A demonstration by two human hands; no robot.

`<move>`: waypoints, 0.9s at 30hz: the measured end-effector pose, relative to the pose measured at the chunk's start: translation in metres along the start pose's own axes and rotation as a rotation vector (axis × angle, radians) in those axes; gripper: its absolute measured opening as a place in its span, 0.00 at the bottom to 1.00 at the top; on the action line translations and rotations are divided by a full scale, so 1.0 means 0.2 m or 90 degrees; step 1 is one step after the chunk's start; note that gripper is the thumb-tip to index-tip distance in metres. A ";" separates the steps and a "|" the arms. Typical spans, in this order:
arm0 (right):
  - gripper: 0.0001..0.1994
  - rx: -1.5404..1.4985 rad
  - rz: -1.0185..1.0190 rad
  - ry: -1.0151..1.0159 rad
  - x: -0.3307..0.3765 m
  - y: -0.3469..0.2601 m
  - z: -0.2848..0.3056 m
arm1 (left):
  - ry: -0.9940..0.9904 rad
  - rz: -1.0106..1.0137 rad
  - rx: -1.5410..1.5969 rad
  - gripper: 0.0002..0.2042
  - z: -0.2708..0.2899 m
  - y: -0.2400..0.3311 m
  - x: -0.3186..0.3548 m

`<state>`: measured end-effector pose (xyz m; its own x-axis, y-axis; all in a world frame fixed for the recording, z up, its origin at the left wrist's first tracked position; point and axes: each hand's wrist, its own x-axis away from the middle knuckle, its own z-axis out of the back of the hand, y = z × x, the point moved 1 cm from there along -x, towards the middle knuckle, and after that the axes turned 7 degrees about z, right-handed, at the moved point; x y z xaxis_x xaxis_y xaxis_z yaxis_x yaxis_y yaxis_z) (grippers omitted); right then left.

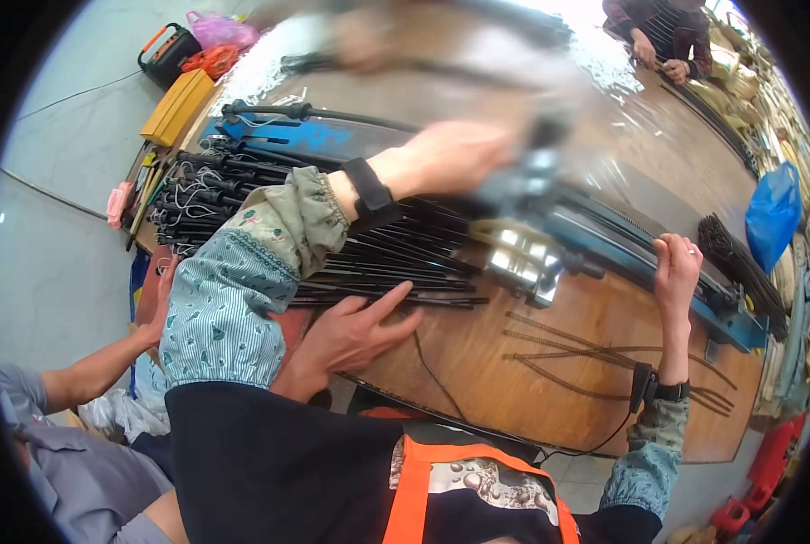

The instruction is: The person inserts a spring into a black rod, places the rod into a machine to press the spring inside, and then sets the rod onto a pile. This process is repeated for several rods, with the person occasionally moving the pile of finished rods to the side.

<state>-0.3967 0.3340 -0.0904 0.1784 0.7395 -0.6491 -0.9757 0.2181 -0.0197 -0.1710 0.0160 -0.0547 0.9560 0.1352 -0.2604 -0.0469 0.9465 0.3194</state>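
Note:
My left hand (464, 154), in a patterned sleeve cuff with a black wristband, reaches across the bench beside a metal clamp-like fixture (527, 258). Motion smears its fingers, so its grip does not show. The fixture sits on a long blue rail (623, 249). Farther right, my right hand (677, 267) is closed at the rail, thumb and fingers pressed together; what they hold is hidden. Thin dark rods run along the rail towards it. Several long coil springs (573, 349) lie on the wood between my arms.
A co-worker's hand (355, 335) rests by a pile of black rods (205, 190) with wire loops on the left. A blurred hand (360, 45) works opposite. Another person (663, 45) handles strips at the far right. A bundle of dark springs (736, 267) lies near a blue bag (774, 213).

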 end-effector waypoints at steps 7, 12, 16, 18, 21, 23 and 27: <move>0.08 0.000 -0.041 -0.030 0.00 -0.05 -0.05 | 0.103 0.015 0.021 0.10 -0.06 -0.06 0.05; 0.05 0.007 -0.042 -0.014 -0.01 -0.04 -0.07 | 0.189 -0.008 0.029 0.08 -0.10 -0.09 0.08; 0.07 0.056 -0.032 -0.003 -0.01 -0.10 -0.03 | 0.198 -0.013 0.012 0.09 -0.12 -0.10 0.06; 0.12 0.081 -0.025 -0.030 0.01 -0.18 0.00 | 0.160 -0.029 0.007 0.08 -0.14 -0.10 0.04; 0.16 0.057 0.067 -0.013 0.09 -0.35 0.03 | 0.105 0.048 -0.063 0.07 -0.18 -0.07 0.02; 0.16 0.026 0.046 -0.001 0.15 -0.42 0.03 | 0.109 0.032 -0.063 0.07 -0.18 -0.03 0.01; 0.13 -0.087 -0.004 0.004 0.17 -0.49 -0.02 | 0.103 0.047 -0.091 0.07 -0.15 0.00 0.01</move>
<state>-0.2957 0.3354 -0.1141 0.1838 0.7341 -0.6537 -0.9829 0.1333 -0.1268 -0.1774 0.0246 -0.0830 0.8899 0.2399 -0.3880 -0.1662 0.9626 0.2140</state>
